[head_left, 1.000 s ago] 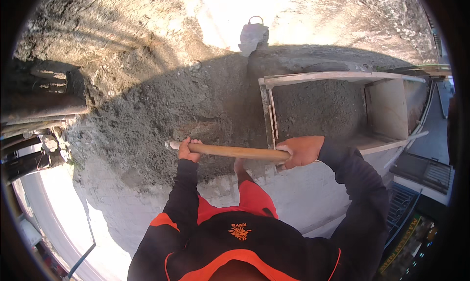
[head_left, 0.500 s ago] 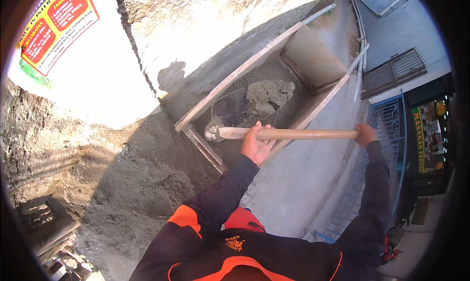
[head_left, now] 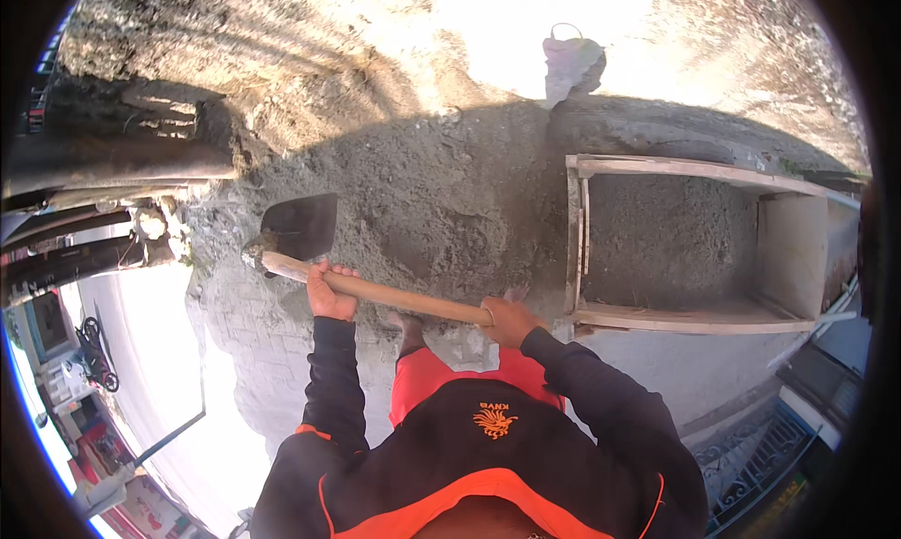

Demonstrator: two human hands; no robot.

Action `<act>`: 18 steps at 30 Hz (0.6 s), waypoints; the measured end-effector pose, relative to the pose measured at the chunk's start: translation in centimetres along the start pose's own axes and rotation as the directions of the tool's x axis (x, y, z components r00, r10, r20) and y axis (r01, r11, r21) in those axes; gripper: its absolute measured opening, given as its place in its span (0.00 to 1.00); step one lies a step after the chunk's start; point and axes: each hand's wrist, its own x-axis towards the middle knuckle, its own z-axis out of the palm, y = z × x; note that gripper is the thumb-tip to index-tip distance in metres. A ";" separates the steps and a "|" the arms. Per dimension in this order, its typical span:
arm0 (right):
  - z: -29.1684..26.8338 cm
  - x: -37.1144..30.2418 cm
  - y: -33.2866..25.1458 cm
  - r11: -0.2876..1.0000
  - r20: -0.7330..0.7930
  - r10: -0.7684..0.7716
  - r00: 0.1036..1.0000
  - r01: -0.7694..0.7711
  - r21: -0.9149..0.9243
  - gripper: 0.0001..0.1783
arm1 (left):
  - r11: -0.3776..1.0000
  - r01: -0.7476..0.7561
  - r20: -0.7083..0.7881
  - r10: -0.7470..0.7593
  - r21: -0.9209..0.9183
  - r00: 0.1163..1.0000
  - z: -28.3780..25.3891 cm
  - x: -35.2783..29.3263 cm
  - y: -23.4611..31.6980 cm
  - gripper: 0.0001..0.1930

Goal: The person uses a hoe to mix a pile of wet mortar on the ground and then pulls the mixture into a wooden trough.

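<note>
My left hand (head_left: 330,293) is closed around the wooden handle of a hoe (head_left: 413,300), close to its head. Farther along, my right hand (head_left: 511,320) grips the handle near its other end. The wide dark hoe blade (head_left: 305,225) is over or on the grey, rough sand or mortar (head_left: 432,201) spread on the ground at the left; whether it touches cannot be told. To the right sits an open wooden box (head_left: 574,243) with grey, grainy material (head_left: 671,234) across its bottom.
A sunlit rough wall or bank (head_left: 357,51) runs along the far side. Pipes or beams (head_left: 113,164) lie at the far left, with a street and a parked motorbike (head_left: 94,353) beyond. Paving (head_left: 272,361) is by my feet, and a blue metal fence (head_left: 760,459) stands at lower right.
The hoe has swung left, from over the box to the ground material. My right hand is now nearer my left, whose fingers have closed around the handle. The box's pale lump no longer shows.
</note>
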 end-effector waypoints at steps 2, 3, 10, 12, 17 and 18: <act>1.8 8.1 -10.0 0.976 0.071 -0.218 0.973 0.217 0.015 0.17 | 0.976 -0.209 0.098 0.214 -0.058 0.972 -3.3 -3.1 8.9 0.08; 2.8 11.3 -15.5 0.943 0.110 -0.329 0.938 0.332 -0.005 0.17 | 0.965 -0.251 0.045 0.255 -0.080 0.966 -5.4 -4.4 12.5 0.08; 18.4 31.8 -32.5 0.780 0.171 -0.608 0.775 0.624 -0.050 0.17 | 0.810 -0.519 -0.129 0.565 0.273 0.815 -18.2 -0.7 18.9 0.21; 23.4 36.3 -30.9 0.818 0.211 -0.530 0.821 0.561 -0.128 0.18 | 0.873 -0.265 -0.167 0.357 0.410 0.919 -25.1 2.2 14.7 0.23; 30.3 40.1 -14.2 0.947 0.390 -0.025 0.921 0.146 -0.285 0.27 | 0.896 0.255 -0.443 -0.074 0.364 0.894 -40.0 -0.2 4.0 0.21; 30.4 39.3 -11.3 0.926 0.438 0.196 0.877 -0.018 -0.377 0.27 | 0.882 0.319 -0.488 -0.120 0.346 0.864 -41.8 -1.8 2.9 0.20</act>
